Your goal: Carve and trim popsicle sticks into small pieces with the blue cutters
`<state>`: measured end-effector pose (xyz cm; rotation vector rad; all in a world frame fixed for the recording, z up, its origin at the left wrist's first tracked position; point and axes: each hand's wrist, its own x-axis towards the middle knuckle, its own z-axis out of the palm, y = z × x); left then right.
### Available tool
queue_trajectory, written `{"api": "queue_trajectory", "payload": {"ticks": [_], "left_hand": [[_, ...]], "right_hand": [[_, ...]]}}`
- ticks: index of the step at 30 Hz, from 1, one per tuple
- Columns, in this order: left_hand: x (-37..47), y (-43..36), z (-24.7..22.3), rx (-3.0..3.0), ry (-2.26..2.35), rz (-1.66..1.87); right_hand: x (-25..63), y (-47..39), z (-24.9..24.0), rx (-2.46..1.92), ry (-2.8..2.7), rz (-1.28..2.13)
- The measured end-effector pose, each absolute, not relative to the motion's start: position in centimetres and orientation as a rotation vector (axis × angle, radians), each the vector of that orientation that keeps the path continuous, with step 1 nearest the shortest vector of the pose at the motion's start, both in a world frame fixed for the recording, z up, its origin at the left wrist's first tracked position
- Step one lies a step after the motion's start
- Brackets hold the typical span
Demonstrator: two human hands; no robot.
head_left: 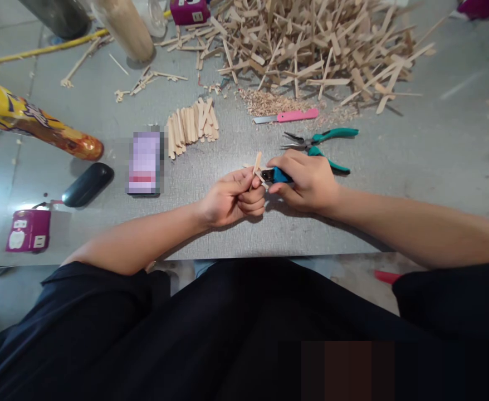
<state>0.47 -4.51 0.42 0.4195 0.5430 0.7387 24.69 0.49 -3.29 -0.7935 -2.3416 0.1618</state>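
Close to the table's front edge, my left hand (236, 199) pinches a wooden craft stick (258, 160) that points up from the fingers. My right hand (305, 181) is wrapped round pliers with blue grips (281, 175), whose jaws meet the stick at my left fingertips. Whether the jaws are fully closed on it is too small to tell. Just beyond my right hand lie green-handled needle-nose pliers (332, 135), spread apart. Past those rests a pink-handled knife (297, 115) beside wood shavings (269, 104).
A big heap of craft sticks (311, 42) covers the back. A row of craft sticks (190, 127) and a phone (145, 161) lie left of centre. Further left are a yellow-labelled bottle (39, 120), a dark case (89, 185) and a purple box (29, 230).
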Motion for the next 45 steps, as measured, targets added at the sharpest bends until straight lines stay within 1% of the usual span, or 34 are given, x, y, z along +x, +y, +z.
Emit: {"api": "queue_trajectory", "payload": {"ticks": [9, 13, 22, 27, 31, 36, 45], "left_hand": [[0.1, -4.3, -0.5, 0.488, 0.497, 0.747], [-0.1, -4.3, -0.9, 0.558, 0.419, 0.766], [-0.2, -4.2, -1.4, 0.654, 0.457, 0.779], [-0.3, -4.2, -1.6, 0.823, 0.449, 0.725], [-0.5, -4.3, -1.7, 0.928, 0.473, 0.691], [-0.4, -4.5, -1.4, 0.948, 0.474, 0.666], [0.0, -4.8, -1.0, 0.992, 0.554, 0.698]], "right_hand": [[24.8, 0.6, -3.1, -0.757, -2.361, 0.157], [24.9, 0.7, -3.0, -0.775, -2.395, 0.192], [25.1, 0.8, -2.8, -0.753, -2.418, 0.308], [25.1, 0.1, -2.5, -0.824, -2.545, 0.336], [25.1, -0.5, -1.9, -0.939, -2.652, 0.423], [25.0, -0.8, -1.6, -0.923, -2.675, 0.485], [25.0, -1.5, -1.7, -0.902, -2.624, 0.399]]}}
